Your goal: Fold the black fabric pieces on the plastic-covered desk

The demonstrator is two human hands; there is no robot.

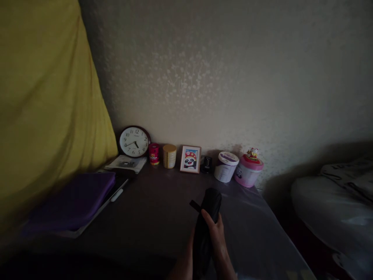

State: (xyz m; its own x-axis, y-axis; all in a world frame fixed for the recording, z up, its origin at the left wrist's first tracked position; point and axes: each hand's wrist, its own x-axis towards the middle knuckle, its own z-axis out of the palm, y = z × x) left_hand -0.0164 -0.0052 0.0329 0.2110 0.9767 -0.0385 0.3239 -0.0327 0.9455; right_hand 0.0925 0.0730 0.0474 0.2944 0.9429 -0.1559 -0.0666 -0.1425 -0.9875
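A dim room, seen from above. A pale patterned wall (233, 77) fills the view from 12 to 3 o'clock. A large yellow cloth (43, 109) hangs from 9 to 11 o'clock. Below them a dark bench (157, 210) spreads across the middle and lower part. Pale bedding (335, 210) lies beside the bench at 4 o'clock.

A purple pad (72, 202) lies flat on the bench at 8 o'clock, on top of a thin white board.

At 6 o'clock a black umbrella (211, 202), folded, lies lengthwise just above the bench, its far end pointing to 12 o'clock. The right grip (217, 233) is closed around its middle, with the thumb across the top. The left grip (182, 268) shows only as a strip of skin against the umbrella's near end, at the bottom edge. I cannot tell whether it holds the umbrella.

A row of things stands along the wall, well apart from the umbrella. A round clock (134, 141) leans at 11 o'clock, with a booklet (126, 163) lying just in front of it. At 2 o'clock stands a pink jar (248, 170), with a white tub (226, 167) touching its left side. At 12 o'clock is a framed panda picture (190, 159). A yellow tin (169, 156) and a red tin (154, 153) stand between the picture and the clock. A small black object (207, 164) sits between the picture and the tub. A tiny figurine (252, 153) tops the jar.
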